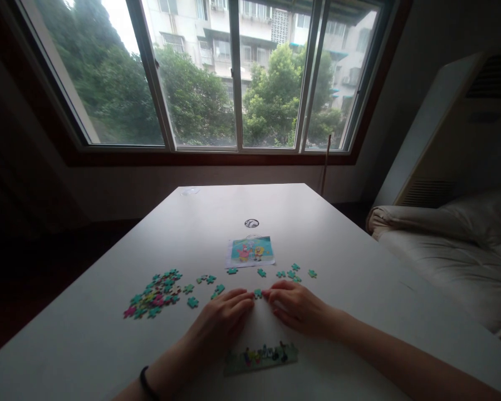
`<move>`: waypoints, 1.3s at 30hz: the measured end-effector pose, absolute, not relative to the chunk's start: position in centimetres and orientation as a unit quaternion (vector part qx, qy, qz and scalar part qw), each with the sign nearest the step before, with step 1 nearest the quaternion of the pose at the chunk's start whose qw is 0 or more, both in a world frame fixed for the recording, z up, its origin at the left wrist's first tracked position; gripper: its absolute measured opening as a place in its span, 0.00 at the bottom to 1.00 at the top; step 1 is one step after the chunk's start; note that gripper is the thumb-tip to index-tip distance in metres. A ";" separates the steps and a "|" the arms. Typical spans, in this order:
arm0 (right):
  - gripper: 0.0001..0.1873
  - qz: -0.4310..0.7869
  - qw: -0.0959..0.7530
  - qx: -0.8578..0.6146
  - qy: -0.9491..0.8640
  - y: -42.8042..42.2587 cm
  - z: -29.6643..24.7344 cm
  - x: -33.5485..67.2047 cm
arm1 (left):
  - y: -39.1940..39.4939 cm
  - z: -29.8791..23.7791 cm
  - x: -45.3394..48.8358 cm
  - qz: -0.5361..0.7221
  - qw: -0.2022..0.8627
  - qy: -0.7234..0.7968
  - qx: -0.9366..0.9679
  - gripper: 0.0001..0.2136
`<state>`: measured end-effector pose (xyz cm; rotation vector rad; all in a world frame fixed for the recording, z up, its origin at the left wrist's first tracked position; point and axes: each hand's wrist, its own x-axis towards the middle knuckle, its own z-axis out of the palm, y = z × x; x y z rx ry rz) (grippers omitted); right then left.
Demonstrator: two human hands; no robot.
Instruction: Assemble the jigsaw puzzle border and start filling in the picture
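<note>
My left hand and my right hand rest on the white table, fingertips meeting at a small teal puzzle piece. Both hands' fingers are drawn together and pinch at that piece from either side. A heap of teal, pink and yellow puzzle pieces lies to the left of my left hand. Several loose teal pieces lie just beyond my right hand. A cartoon reference picture lies farther out. A joined strip of puzzle pieces lies near me between my forearms.
A round cable hole sits in the table beyond the picture. A large window fills the far wall. A bed with pale bedding stands close to the table's right edge. The floor at left is dark.
</note>
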<state>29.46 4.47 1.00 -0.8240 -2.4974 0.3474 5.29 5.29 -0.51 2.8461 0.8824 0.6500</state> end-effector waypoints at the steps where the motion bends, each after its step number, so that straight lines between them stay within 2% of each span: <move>1: 0.09 0.126 0.245 -0.299 -0.914 4.5 0.9 29.5 | 5.2 -0.5 5.2 0.215 0.042 0.290 0.932 0.10; 8: 0.06 0.108 0.293 -0.300 -0.901 4.9 -0.1 29.8 | 5.0 -0.6 5.1 0.245 0.027 0.264 0.932 0.09; 14: 0.06 0.107 0.302 -0.301 -0.898 5.1 -0.5 29.9 | 4.9 -0.4 5.4 0.244 0.030 0.268 0.931 0.09; 17: 0.06 0.106 0.302 -0.302 -0.898 5.0 -0.4 29.9 | 5.7 0.7 4.7 0.242 0.002 0.313 0.918 0.12; 19: 0.07 0.107 0.303 -0.297 -0.899 5.0 -0.4 29.9 | 6.8 1.7 3.5 0.238 -0.015 0.402 0.884 0.13; 22: 0.07 0.111 0.303 -0.289 -0.901 5.1 -0.5 30.0 | 8.8 2.9 0.7 0.142 0.025 0.569 0.809 0.14; 24: 0.07 0.114 0.300 -0.289 -0.902 5.2 -0.5 30.0 | 9.8 3.1 -1.0 0.119 0.040 0.598 0.792 0.15; 39: 0.06 0.122 0.293 -0.282 -0.906 5.1 -0.4 29.9 | 12.1 2.0 -3.0 0.129 0.210 0.583 0.774 0.10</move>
